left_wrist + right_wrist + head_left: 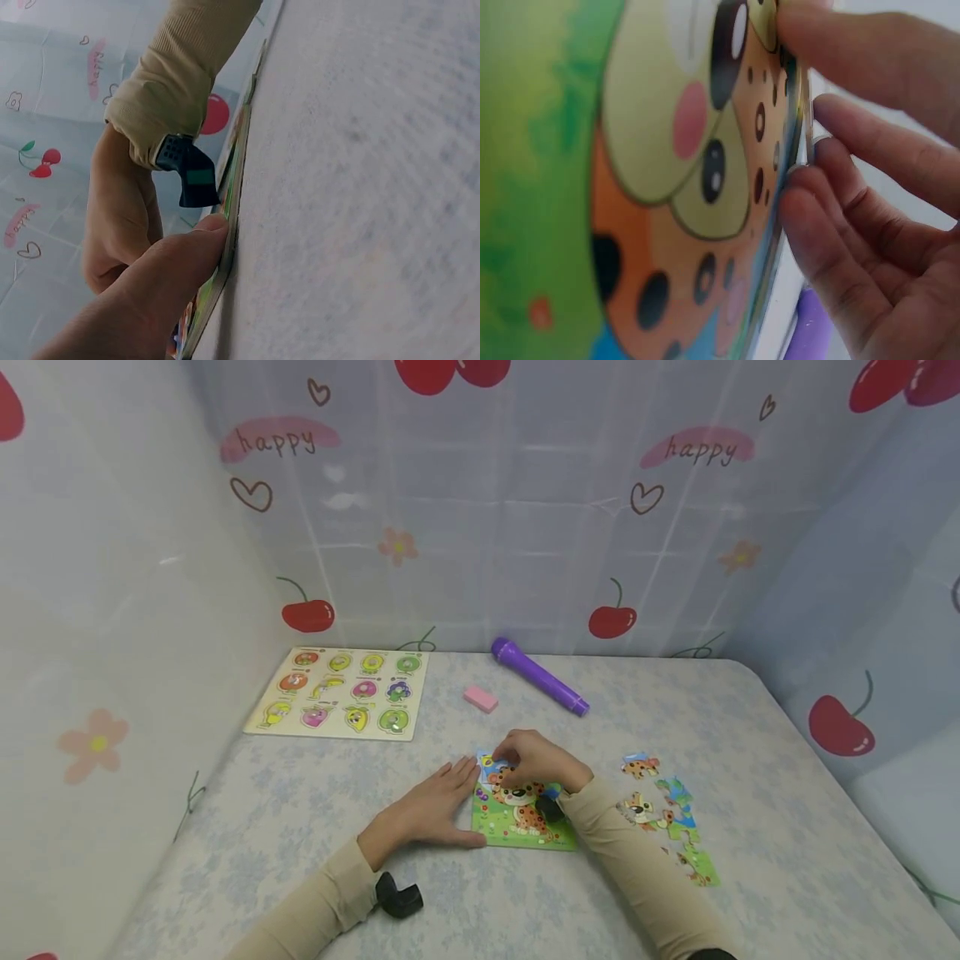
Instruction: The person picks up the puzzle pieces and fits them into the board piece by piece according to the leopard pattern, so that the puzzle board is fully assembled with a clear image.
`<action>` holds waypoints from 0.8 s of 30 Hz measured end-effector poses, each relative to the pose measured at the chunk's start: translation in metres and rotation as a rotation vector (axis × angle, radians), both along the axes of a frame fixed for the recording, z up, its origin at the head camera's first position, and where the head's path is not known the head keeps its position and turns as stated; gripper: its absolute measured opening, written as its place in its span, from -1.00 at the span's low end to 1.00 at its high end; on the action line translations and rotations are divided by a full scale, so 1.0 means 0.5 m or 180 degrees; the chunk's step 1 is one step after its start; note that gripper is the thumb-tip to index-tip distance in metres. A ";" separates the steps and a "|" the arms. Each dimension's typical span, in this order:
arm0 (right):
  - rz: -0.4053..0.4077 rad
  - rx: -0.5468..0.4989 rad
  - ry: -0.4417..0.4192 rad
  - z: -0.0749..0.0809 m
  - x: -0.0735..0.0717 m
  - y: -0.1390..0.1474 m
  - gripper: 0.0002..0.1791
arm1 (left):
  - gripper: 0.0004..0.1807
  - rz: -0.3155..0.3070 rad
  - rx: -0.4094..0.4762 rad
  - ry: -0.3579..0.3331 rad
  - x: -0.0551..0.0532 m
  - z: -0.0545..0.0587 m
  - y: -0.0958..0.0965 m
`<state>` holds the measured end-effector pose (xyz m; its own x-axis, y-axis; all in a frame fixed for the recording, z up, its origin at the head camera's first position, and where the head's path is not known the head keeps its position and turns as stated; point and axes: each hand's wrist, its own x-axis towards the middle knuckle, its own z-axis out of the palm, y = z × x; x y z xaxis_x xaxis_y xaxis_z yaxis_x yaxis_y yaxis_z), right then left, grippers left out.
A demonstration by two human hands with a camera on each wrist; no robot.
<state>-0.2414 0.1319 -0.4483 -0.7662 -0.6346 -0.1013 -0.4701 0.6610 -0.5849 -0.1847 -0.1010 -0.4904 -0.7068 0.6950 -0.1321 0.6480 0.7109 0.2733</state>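
A square puzzle board [498,831] with a spotted cartoon leopard on green and blue lies in front of me. My left hand [431,810] rests at its left side, fingers stretched out flat; the thumb [176,262] touches the near edge. Over the upper part of the board, my right hand [536,758] has curled fingers and pinches a thin puzzle piece against the board's far edge; the fingers hide most of it. In the right wrist view, the right fingers [821,232] touch that edge. Loose puzzle pieces [678,793] lie right of the board, partly behind the right sleeve.
A fruit peg board [348,727] lies at the back left. A pink block [480,699] and a purple toy microphone [543,679] lie near the back edge. A printed curtain [480,527] stands behind the table. Black wrist mounts [399,897] stick out from the sleeves.
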 end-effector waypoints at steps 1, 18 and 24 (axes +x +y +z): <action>-0.0030 0.0013 -0.0018 -0.001 0.000 -0.002 -0.56 | 0.25 0.0000 -0.0004 0.0001 0.000 0.000 0.001; -0.0327 0.0161 -0.0044 -0.001 0.009 -0.010 -0.56 | 0.25 0.0021 -0.0032 -0.0021 0.002 0.003 0.000; -0.0356 0.0176 0.0067 -0.009 0.008 -0.011 -0.61 | 0.25 -0.0001 -0.0069 -0.0008 0.000 0.007 0.000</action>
